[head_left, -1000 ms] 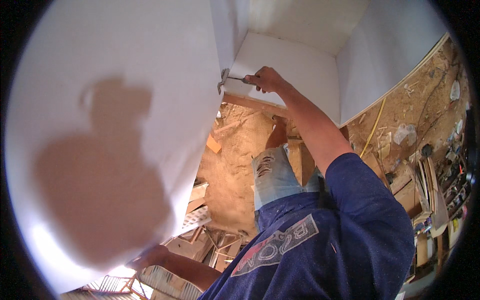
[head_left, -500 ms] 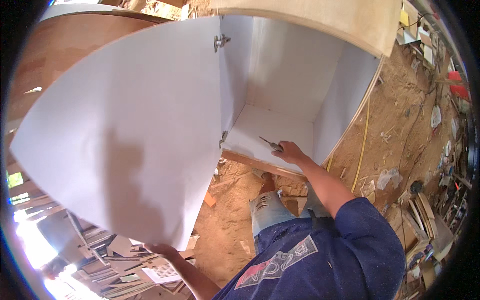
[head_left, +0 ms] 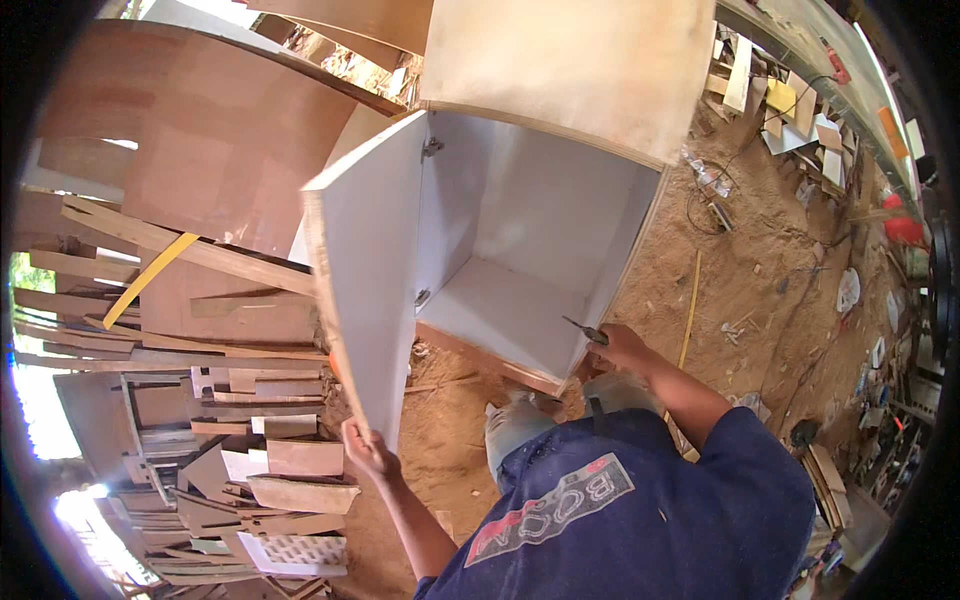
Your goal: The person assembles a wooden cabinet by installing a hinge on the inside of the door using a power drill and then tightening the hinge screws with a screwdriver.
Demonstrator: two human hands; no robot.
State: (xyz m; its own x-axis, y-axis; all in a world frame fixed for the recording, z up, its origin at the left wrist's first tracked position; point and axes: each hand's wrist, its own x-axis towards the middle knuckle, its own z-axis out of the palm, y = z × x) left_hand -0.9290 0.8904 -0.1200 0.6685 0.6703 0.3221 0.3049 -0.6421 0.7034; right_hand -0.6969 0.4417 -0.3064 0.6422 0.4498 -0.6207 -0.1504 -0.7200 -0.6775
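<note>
My left grip (head_left: 372, 457) is clamped on the lower outer corner of the white cabinet door (head_left: 372, 260), which stands swung out to the left of the cabinet (head_left: 560, 75). My right grip (head_left: 626, 350) is closed around the handle of a screwdriver (head_left: 590, 332), its thin shaft pointing left across the front of the opening, clear of both hinges. The upper hinge (head_left: 432, 147) and the lower hinge (head_left: 422, 298) show along the door's inner edge.

The open door stands between the cabinet's opening and the scrap at my left, and hides part of what lies behind it. Over there, a large reddish-brown sheet (head_left: 220, 140) leans at the back, with a long pale plank (head_left: 190, 245) in front of it and a yellow strip (head_left: 150, 280) lying across the wood. Nearer me, a heap of offcuts (head_left: 305, 458) spreads out, with a white perforated panel (head_left: 300, 552) at its near end.

A brown rail (head_left: 485, 357) runs along the foot of the opening, and my legs (head_left: 520, 425) are just in front of it, hiding some of the sandy floor (head_left: 440, 450). To my right, a long yellow strip (head_left: 692, 310) lies on the sand beside the cabinet. Beyond it are a dark cable (head_left: 700, 215), a whitish plastic scrap (head_left: 848, 290) and a red object (head_left: 903, 225) too blurred to name.
</note>
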